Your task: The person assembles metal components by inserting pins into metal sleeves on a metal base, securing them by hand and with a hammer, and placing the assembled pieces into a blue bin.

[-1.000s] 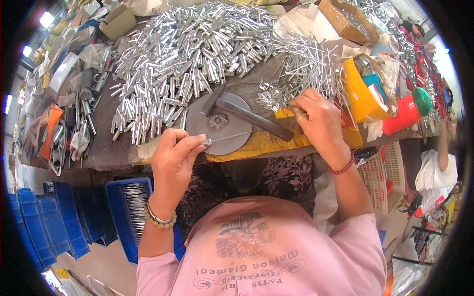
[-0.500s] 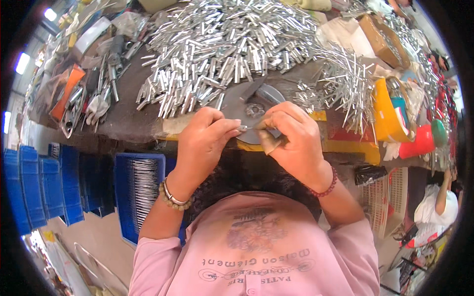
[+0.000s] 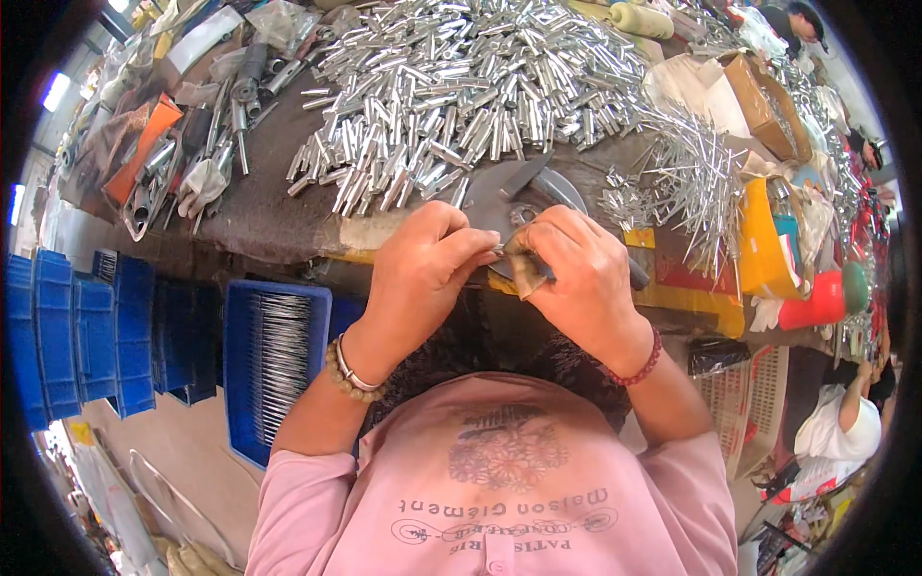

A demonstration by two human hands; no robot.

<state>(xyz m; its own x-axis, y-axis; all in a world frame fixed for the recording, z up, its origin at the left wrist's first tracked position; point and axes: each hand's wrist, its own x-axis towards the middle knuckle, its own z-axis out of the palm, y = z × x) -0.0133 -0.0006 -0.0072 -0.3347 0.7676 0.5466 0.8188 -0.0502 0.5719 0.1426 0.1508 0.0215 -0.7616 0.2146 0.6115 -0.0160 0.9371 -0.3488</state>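
Note:
My left hand (image 3: 427, 278) is pinched closed, thumb and forefinger pressed on a small shiny metal piece (image 3: 498, 252). Almost meeting its fingertips, my right hand (image 3: 586, 278) also has its fingers pinched together, with yellowish covers on the fingertips. What the right fingers hold is hidden behind them. Both hands are just above the table's front edge, in front of a round grey plate (image 3: 488, 197). On that plate lie a dark flat bar (image 3: 526, 175) and a small metal ring (image 3: 521, 215). A large heap of short silver metal tubes (image 3: 480, 86) spreads behind it.
Thin metal rods (image 3: 691, 182) lie heaped right of the plate, near a cut-open yellow container (image 3: 759, 245) and a red cup (image 3: 812, 302). Tools and an orange-handled item (image 3: 144, 149) clutter the left. Below left stands a blue crate (image 3: 325, 336) of rods, beside stacked blue bins (image 3: 91, 336).
My hands have come closer together, the left one moving right toward the right one. The metal piece at my left fingertips is now more covered. The whole view has shifted slightly.

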